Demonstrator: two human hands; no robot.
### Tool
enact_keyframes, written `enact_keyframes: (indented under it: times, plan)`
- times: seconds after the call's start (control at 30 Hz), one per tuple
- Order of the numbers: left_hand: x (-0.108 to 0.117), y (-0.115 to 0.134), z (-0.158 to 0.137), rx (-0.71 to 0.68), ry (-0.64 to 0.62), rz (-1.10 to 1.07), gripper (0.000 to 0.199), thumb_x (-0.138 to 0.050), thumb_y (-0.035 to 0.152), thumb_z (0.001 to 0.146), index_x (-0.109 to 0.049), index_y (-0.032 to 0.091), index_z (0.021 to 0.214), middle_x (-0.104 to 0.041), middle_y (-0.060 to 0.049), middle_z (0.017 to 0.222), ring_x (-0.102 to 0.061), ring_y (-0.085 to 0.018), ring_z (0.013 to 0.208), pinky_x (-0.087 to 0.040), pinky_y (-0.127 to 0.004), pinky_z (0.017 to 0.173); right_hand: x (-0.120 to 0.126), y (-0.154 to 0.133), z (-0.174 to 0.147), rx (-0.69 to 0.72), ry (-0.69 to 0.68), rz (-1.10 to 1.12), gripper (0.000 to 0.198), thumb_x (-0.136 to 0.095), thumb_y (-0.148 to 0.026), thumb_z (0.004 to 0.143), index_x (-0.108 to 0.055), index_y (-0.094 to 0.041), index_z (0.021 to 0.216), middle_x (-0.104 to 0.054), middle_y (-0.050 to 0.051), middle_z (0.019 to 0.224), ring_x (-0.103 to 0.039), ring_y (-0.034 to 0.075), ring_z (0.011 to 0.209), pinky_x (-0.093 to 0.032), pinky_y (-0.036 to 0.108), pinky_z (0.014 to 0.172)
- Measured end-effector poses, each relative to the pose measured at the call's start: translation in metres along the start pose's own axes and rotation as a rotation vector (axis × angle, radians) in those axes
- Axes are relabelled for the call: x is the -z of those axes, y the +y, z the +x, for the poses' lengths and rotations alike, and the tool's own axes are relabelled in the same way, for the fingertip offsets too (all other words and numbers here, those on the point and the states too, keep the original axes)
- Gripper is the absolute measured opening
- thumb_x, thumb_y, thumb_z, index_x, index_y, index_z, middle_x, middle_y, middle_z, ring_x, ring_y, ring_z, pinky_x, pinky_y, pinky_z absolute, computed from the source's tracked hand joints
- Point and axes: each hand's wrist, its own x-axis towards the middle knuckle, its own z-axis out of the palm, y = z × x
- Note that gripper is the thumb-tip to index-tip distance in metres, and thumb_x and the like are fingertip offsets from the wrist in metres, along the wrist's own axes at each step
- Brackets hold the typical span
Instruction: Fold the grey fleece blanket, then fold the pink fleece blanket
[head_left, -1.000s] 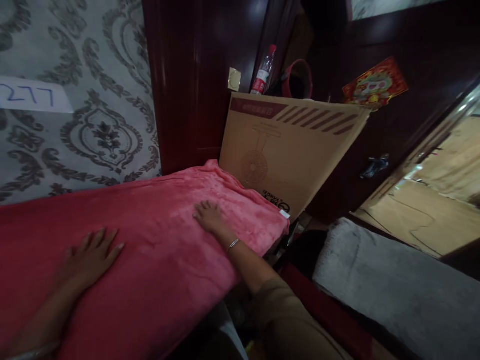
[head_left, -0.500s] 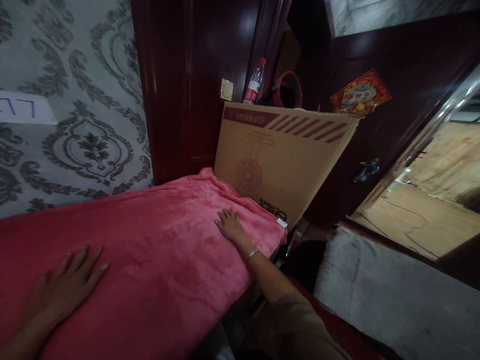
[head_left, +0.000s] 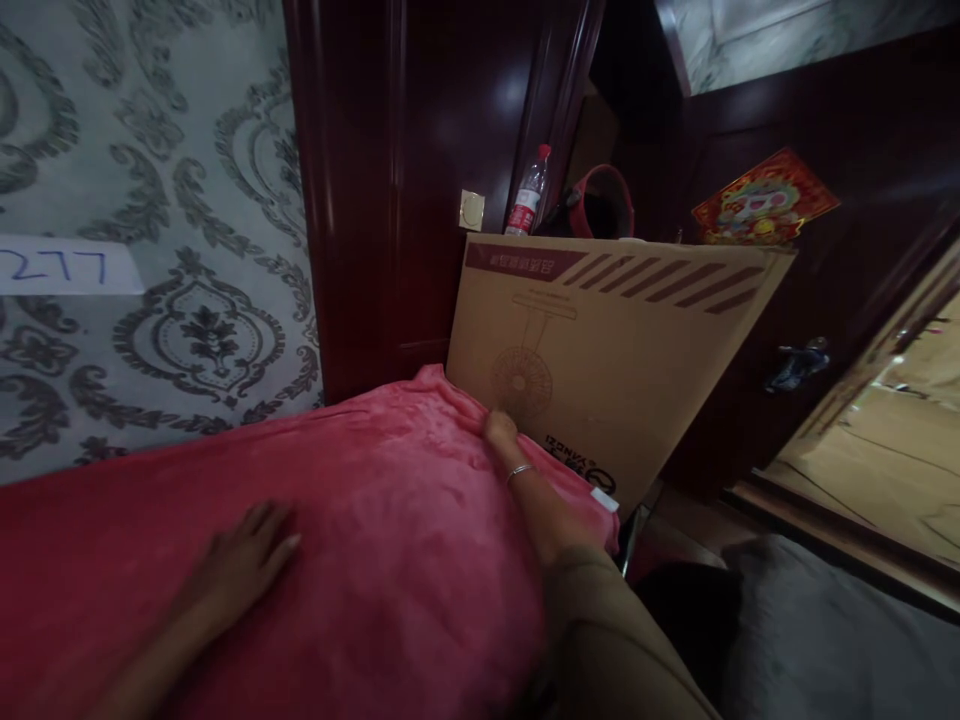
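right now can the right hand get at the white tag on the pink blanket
Probably yes: the right hand is at the edge of the pink blanket beside the cardboard box, and the white tag shows uncovered along that edge, with nothing seen blocking the way.

Here we spot a red-capped plastic bottle (head_left: 527, 200) by the top left corner of the cardboard fan carton (head_left: 637, 350), and damask wallpaper (head_left: 206, 335) left!

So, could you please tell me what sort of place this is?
It looks like a room in a home, perhaps a bedroom, though I cannot be certain. The patterned wallpaper, the dark door with its handle, and the soft pink blanket suggest this.
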Motion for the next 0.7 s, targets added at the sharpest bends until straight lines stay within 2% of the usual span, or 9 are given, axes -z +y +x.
enact_keyframes:
  times: [0.07,0.13,0.27,0.37,0.47,0.53,0.63,0.7]
  plan:
    - [-0.009,0.021,0.006,-0.016,0.000,0.030,0.071,-0.023,0.044,0.092,-0.034,0.011,0.155,-0.027,-0.014,0.163,-0.021,-0.032,0.153,-0.022,-0.060,0.119,-0.008,-0.001,0.011,-0.061,-0.046,-0.005,0.033,-0.062,-0.041,0.097,-0.064,-0.016,0.119,-0.066,0.009,0.121,-0.066,0.021,0.104,-0.055,0.043,0.091]
    - [-0.020,0.030,0.009,-0.015,0.027,0.079,0.071,-0.022,0.044,0.092,-0.034,0.014,0.155,-0.027,-0.012,0.164,-0.020,-0.033,0.153,-0.019,-0.062,0.119,-0.014,-0.001,0.021,-0.117,-0.087,-0.010,0.033,-0.062,-0.040,0.097,-0.063,-0.017,0.121,-0.064,0.009,0.122,-0.065,0.021,0.103,-0.056,0.042,0.089]
    - [-0.033,0.026,0.013,-0.031,0.048,0.131,0.071,-0.023,0.047,0.091,-0.036,0.017,0.154,-0.028,-0.010,0.163,-0.023,-0.034,0.152,-0.022,-0.061,0.118,-0.023,0.000,0.039,-0.173,-0.133,-0.025,0.034,-0.062,-0.039,0.097,-0.061,-0.017,0.123,-0.063,0.009,0.123,-0.065,0.022,0.103,-0.057,0.043,0.088]
    - [-0.035,0.021,0.015,-0.026,0.043,0.157,0.072,-0.021,0.048,0.091,-0.035,0.018,0.155,-0.028,-0.009,0.163,-0.023,-0.033,0.152,-0.022,-0.060,0.118,-0.026,0.002,0.045,-0.145,-0.130,-0.032,0.033,-0.063,-0.039,0.097,-0.062,-0.016,0.121,-0.064,0.008,0.120,-0.065,0.021,0.101,-0.057,0.042,0.086]
    - [-0.039,0.019,0.018,-0.023,0.047,0.192,0.072,-0.020,0.047,0.091,-0.036,0.019,0.154,-0.029,-0.008,0.163,-0.024,-0.033,0.152,-0.023,-0.061,0.118,-0.027,0.002,0.042,-0.087,-0.073,-0.041,0.029,-0.058,-0.038,0.100,-0.064,-0.016,0.117,-0.067,0.009,0.114,-0.067,0.020,0.099,-0.056,0.037,0.085]
    - [-0.042,0.019,0.019,-0.026,0.058,0.205,0.071,-0.020,0.047,0.090,-0.038,0.019,0.154,-0.030,-0.007,0.163,-0.025,-0.033,0.151,-0.023,-0.062,0.117,-0.026,0.003,0.038,-0.041,0.011,-0.059,0.028,-0.046,-0.029,0.104,-0.063,-0.016,0.121,-0.067,0.013,0.119,-0.067,0.021,0.106,-0.053,0.032,0.087]
    - [-0.044,0.018,0.020,-0.026,0.051,0.216,0.073,-0.018,0.048,0.090,-0.036,0.018,0.155,-0.029,-0.007,0.163,-0.024,-0.033,0.152,-0.022,-0.062,0.118,-0.025,0.006,0.032,0.028,0.137,-0.105,0.044,-0.025,-0.012,0.103,-0.054,-0.017,0.135,-0.062,0.016,0.131,-0.063,0.020,0.116,-0.047,0.028,0.092]
    - [-0.044,0.018,0.020,-0.020,0.036,0.228,0.075,-0.016,0.050,0.090,-0.034,0.018,0.155,-0.026,-0.007,0.164,-0.022,-0.033,0.152,-0.021,-0.061,0.118,-0.026,0.010,0.030,0.068,0.169,-0.142,0.049,-0.022,-0.009,0.101,-0.048,-0.016,0.141,-0.062,0.018,0.131,-0.064,0.021,0.115,-0.046,0.029,0.092]
